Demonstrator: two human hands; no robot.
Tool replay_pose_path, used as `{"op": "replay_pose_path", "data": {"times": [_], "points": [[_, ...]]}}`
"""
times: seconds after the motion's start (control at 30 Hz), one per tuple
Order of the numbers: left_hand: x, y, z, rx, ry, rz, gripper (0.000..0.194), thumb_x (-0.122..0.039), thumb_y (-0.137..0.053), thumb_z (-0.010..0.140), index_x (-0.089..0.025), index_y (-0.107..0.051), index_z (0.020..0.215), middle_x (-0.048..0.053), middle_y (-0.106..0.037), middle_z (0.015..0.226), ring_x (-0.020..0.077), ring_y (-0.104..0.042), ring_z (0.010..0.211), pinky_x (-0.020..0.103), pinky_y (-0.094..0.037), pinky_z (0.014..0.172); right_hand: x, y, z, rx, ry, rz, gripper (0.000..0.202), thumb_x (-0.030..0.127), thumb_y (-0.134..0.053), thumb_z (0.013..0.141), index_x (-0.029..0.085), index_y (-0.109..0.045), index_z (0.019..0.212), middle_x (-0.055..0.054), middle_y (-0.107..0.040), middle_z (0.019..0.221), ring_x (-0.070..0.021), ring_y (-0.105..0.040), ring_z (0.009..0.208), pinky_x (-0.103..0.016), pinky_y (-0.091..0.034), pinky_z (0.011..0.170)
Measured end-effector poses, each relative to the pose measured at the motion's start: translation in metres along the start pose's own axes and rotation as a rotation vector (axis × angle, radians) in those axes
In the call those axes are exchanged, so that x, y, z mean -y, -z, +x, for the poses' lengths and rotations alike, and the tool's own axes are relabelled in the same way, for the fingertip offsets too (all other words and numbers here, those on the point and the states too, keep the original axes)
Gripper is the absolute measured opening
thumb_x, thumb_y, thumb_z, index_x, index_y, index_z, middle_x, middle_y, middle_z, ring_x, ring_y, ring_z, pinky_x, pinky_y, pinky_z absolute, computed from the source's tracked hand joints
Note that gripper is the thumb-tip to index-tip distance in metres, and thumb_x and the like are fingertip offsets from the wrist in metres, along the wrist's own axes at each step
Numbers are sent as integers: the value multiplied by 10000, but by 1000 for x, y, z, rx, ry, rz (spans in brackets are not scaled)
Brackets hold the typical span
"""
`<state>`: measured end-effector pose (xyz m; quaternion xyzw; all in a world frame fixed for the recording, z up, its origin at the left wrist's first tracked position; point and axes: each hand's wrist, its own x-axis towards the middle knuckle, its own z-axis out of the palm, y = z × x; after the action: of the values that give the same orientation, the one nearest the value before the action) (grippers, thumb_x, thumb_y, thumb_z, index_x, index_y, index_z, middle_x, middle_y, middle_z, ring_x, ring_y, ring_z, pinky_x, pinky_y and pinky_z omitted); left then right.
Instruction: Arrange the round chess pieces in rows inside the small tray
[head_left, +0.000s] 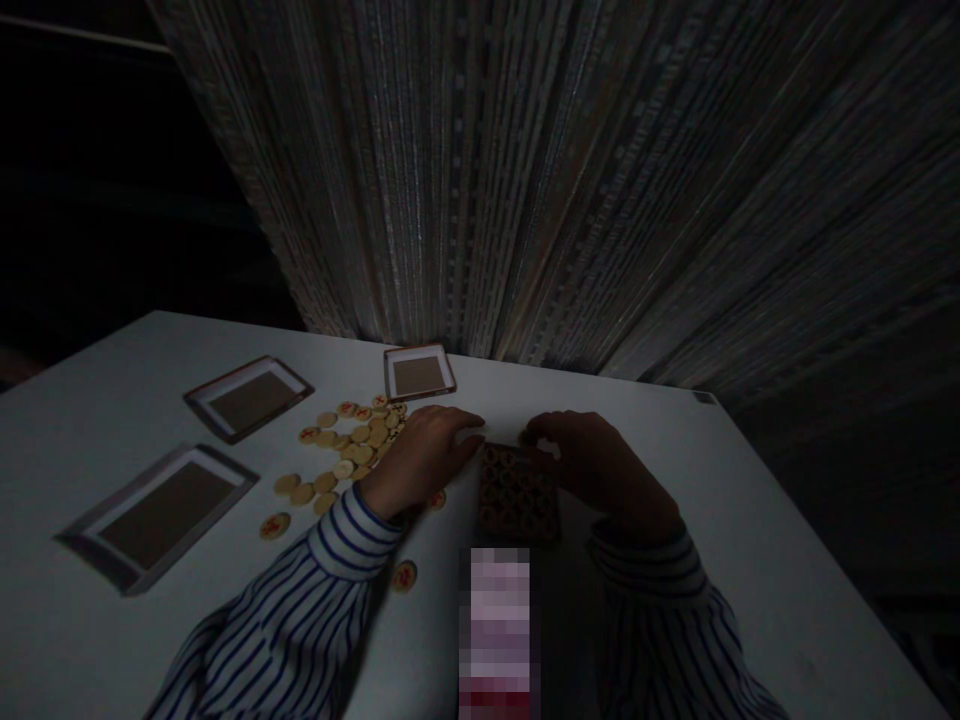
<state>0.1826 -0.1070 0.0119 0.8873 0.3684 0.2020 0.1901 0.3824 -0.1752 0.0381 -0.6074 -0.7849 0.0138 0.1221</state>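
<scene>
Between my hands lies a dark square tray (519, 537) filled with rows of round wooden pieces (508, 497). My left hand (429, 452) is at the tray's upper left corner, thumb and fingers apart, with nothing seen between them. My right hand (589, 460) is over the tray's upper right corner, its fingers curled; what its fingertips hold, if anything, is too dark to tell. Left of my left hand is a loose pile of round pieces (360, 435), some with red marks. One red-marked piece (404, 576) lies apart, below my left wrist.
Three shallow framed trays lie on the white table (750, 560): one at the back (420, 376), one at the left (259, 400) and a larger one nearer (169, 515). A striped curtain (525, 180) hangs behind the table.
</scene>
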Motion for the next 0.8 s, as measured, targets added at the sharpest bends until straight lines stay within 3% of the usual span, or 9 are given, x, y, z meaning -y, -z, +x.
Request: {"op": "replay_pose_path", "data": {"times": [0.6,0.8], "points": [[3,-1,-1,-1,-25,-4,257,-281,-542,850,-157,-643,1051,90,-692,1022,232,-610,990,369,-449,865,-7,-11,1,164,-133,-159,161,277,-541,836,186,-653,909,-57,-711,790,-182,-655,704,-267,-410,592],[2,1,-1,12,-24,21,265,-290,-546,854,-152,-642,1059,94,-693,1019,237,-610,988,373,-440,878,-7,-12,3,220,-137,-142,156,265,-553,817,182,-655,902,-66,-707,864,-187,-650,788,-272,-414,643]]}}
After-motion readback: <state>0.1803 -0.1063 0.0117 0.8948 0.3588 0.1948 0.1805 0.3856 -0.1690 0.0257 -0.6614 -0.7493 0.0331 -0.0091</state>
